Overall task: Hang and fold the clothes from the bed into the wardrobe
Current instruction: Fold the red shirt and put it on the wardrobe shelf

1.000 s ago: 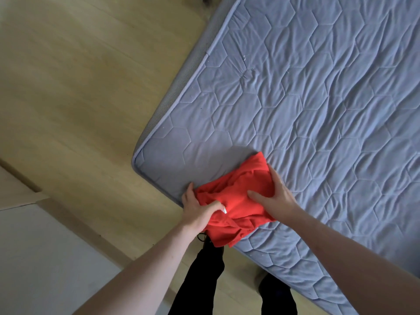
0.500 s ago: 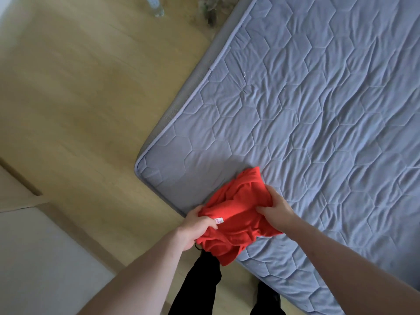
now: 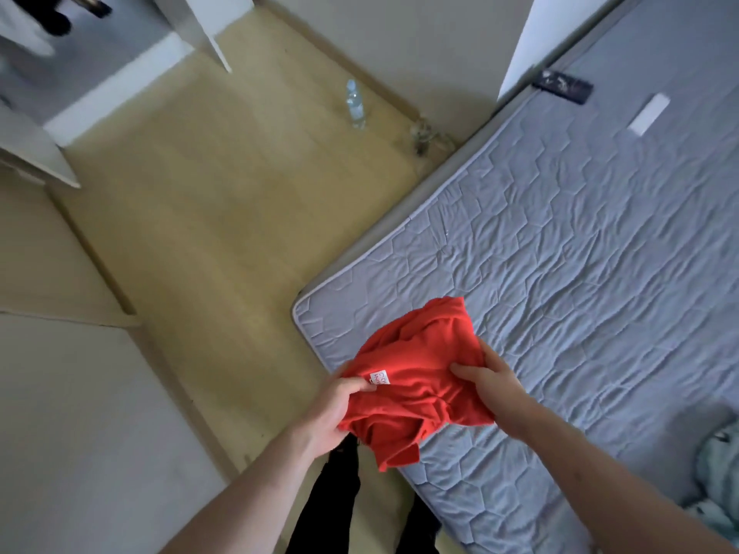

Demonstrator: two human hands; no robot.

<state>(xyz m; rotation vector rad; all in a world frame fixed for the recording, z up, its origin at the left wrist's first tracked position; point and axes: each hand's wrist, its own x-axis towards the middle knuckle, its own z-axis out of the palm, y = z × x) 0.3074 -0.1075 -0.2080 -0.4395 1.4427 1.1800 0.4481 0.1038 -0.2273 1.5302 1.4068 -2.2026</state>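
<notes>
A folded red garment (image 3: 420, 377) with a small white label hangs over the near corner of the grey quilted mattress (image 3: 560, 253), lifted off it. My left hand (image 3: 334, 409) grips its left edge beside the label. On the right edge my right hand (image 3: 486, 379) holds it, thumb on top. One red flap droops below my hands. A pale blue-green garment (image 3: 716, 469) lies on the mattress at the right edge of view. The white open wardrobe (image 3: 36, 153) stands at the far left, with dark clothes hanging inside.
Wooden floor (image 3: 208, 201) runs between the bed and the wardrobe. A plastic water bottle (image 3: 355, 103) stands on the floor near the far wall. A dark flat object (image 3: 562, 86) and a white one (image 3: 650, 113) lie on the far end of the mattress.
Both hands have raised the red garment off the mattress corner. My head has tilted up, so the wardrobe, the bottle and the far end of the bed have come into view.
</notes>
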